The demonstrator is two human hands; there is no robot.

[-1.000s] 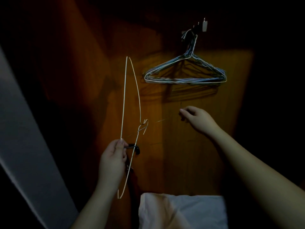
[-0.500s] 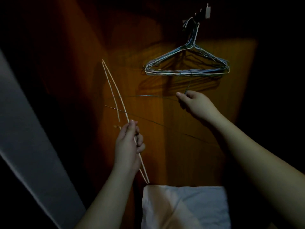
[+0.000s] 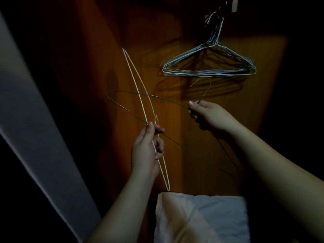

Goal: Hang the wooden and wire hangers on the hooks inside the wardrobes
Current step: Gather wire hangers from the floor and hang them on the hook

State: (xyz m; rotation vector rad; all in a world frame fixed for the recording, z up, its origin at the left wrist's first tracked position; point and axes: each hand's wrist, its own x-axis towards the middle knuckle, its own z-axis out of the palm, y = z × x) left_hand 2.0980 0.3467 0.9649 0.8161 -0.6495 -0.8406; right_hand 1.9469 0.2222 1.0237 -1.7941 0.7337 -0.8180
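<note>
While the wardrobe is very dark and only a warm patch of light falls on the wooden back panel (image 3: 201,123), two loose wire hangers can be seen in the hands. The left hand (image 3: 146,151) holds the pale wire hanger (image 3: 138,95) edge-on and nearly upright; its thumb and forefinger pinch the wire near the twisted neck, and the other fingers curl loosely around the lower part. A dark wire hanger (image 3: 140,95) crosses the pale one and lies almost level. The right hand (image 3: 208,116) pinches it at the neck, just under its hook, between thumb and forefinger; the remaining fingers are folded under, and I cannot tell if they touch the wire. The far end of the dark hanger passes by the left thumb, so I judge that the two hangers are being pulled apart, one for each hand.

Up on the right, a bundle of wire hangers (image 3: 208,67) hangs from a hook (image 3: 222,7) on the panel, above the right hand. The hook of the dark hanger points toward this bundle, so it seems this one goes up first. Near the bottom lies a white cloth (image 3: 210,218), and a grey edge (image 3: 35,137), perhaps the door, runs down the left side.
</note>
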